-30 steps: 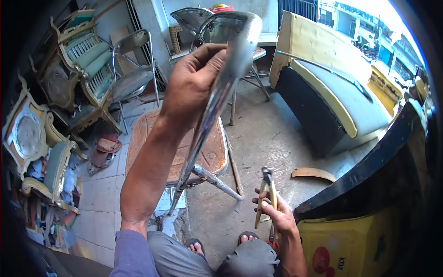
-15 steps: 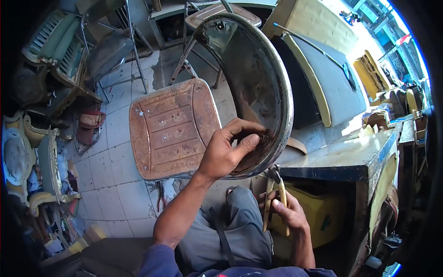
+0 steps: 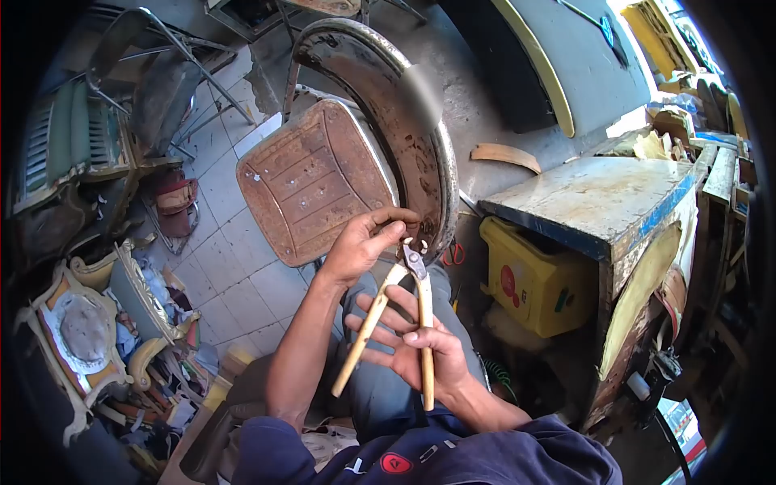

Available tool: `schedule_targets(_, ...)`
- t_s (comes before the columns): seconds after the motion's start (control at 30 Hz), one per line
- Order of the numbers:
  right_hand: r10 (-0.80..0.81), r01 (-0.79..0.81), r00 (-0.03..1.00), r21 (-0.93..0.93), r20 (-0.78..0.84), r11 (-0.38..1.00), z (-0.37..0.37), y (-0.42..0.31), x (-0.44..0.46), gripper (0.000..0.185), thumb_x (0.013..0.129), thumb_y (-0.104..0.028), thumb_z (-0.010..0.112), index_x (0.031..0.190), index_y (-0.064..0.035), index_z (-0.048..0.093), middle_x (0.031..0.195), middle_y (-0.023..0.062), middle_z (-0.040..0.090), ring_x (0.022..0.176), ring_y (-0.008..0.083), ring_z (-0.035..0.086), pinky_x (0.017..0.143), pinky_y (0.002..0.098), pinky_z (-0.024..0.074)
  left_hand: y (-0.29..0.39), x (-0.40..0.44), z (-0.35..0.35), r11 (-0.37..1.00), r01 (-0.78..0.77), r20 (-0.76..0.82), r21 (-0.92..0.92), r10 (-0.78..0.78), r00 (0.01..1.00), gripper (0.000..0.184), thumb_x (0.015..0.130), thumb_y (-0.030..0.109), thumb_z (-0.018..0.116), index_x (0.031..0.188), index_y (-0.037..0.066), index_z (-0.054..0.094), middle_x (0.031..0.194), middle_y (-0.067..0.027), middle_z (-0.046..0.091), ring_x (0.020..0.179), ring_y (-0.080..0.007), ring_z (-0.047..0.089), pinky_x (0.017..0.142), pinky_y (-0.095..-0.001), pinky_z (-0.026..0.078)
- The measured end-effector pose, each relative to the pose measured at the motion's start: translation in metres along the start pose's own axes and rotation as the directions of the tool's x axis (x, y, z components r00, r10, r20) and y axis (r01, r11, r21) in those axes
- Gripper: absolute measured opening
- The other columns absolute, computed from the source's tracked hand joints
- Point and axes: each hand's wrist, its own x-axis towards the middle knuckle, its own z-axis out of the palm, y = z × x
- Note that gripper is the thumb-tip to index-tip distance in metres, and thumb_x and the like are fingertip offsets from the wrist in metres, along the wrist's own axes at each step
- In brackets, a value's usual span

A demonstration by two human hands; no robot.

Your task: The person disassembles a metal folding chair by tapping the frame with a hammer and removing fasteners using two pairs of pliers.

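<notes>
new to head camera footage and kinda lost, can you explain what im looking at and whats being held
There is no machine: these are a person's two bare hands, all filmed by one camera worn on that person's head, looking forward and down. The right hand holds dark-headed metal pincers with long cream-yellow handles, jaws open. The left hand is at the near end of a curved, rusty metal backrest; whether it grips is unclear. Beside that is a rounded-square, rusty brown metal seat. At right stands a worn, pale-topped table with a blue edge, a yellow plastic box beneath.
</notes>
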Motion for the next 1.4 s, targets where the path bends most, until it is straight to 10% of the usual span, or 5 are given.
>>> schedule_targets(0.43, -0.416, 0.451, 0.892, 0.27, -0.18, 0.851, 0.054, 0.054, 0.058, 0.08, 0.077, -0.01, 0.063, 0.155, -0.0201, 0.048, 0.164, 0.0221, 0.039, 0.151, 0.0481, 0.036, 0.118, 0.0692, 0.0342, 0.143, 0.048, -0.006, 0.842, -0.127, 0.148, 0.525, 0.056, 0.987, 0.022, 0.105, 0.011, 0.059, 0.114, -0.003, 0.072, 0.106, -0.006, 0.072, 0.101, -0.0132, 0.065, 0.093, -0.029, 0.051)
schedule_targets(0.6, -0.505, 0.519, 0.853, 0.319, -0.133, 0.793, 0.048, 0.059, 0.064, 0.072, 0.083, -0.008, 0.057, 0.155, -0.0097, 0.044, 0.157, 0.0255, 0.046, 0.141, 0.0446, 0.051, 0.112, 0.0763, 0.041, 0.192, 0.086, 0.024, 0.388, -0.658, 0.467, 0.645, 0.481, 0.742, 0.015, 0.098, 0.003, 0.062, 0.106, 0.0, 0.074, 0.095, -0.014, 0.072, 0.082, -0.0225, 0.071, 0.074, -0.0344, 0.055)
schedule_targets(0.87, -0.588, 0.6, 0.789, 0.425, -0.177, 0.678, 0.057, 0.061, 0.068, 0.047, 0.084, -0.003, 0.055, 0.13, -0.0105, 0.052, 0.128, 0.0177, 0.055, 0.111, 0.0317, 0.061, 0.091, 0.0591, 0.0576, 0.166, 0.159, 0.026, -0.225, -0.51, 0.543, 0.83, 0.532, 0.65, 0.012, 0.09, 0.016, 0.066, 0.091, 0.01, 0.076, 0.09, -0.0094, 0.075, 0.087, -0.0263, 0.07, 0.08, -0.0426, 0.048)
schedule_targets(1.17, -0.406, 0.487, 0.873, 0.492, -0.269, 0.722, 0.069, 0.053, 0.071, 0.04, 0.083, -0.003, 0.054, 0.122, -0.0096, 0.055, 0.116, 0.0131, 0.061, 0.094, 0.0256, 0.061, 0.072, 0.044, 0.0523, 0.16, 0.157, 0.029, -0.29, -0.415, 0.506, 0.862, 0.543, 0.671, 0.012, 0.089, 0.019, 0.064, 0.087, 0.013, 0.073, 0.069, -0.0071, 0.067, 0.067, -0.0264, 0.064, 0.074, -0.0402, 0.044)
schedule_targets(1.4, -0.356, 0.491, 0.853, 0.353, -0.383, 0.797, 0.075, 0.054, 0.086, 0.016, 0.109, -0.024, 0.053, 0.115, -0.0099, 0.056, 0.075, -0.0014, 0.048, 0.056, 0.01, 0.044, 0.055, 0.0317, 0.0424, 0.155, 0.158, 0.031, -0.294, -0.447, 0.529, 0.845, 0.58, 0.619, 0.008, 0.086, 0.017, 0.064, 0.082, 0.013, 0.069, 0.065, -0.0051, 0.065, 0.064, -0.024, 0.061, 0.072, -0.0404, 0.041)
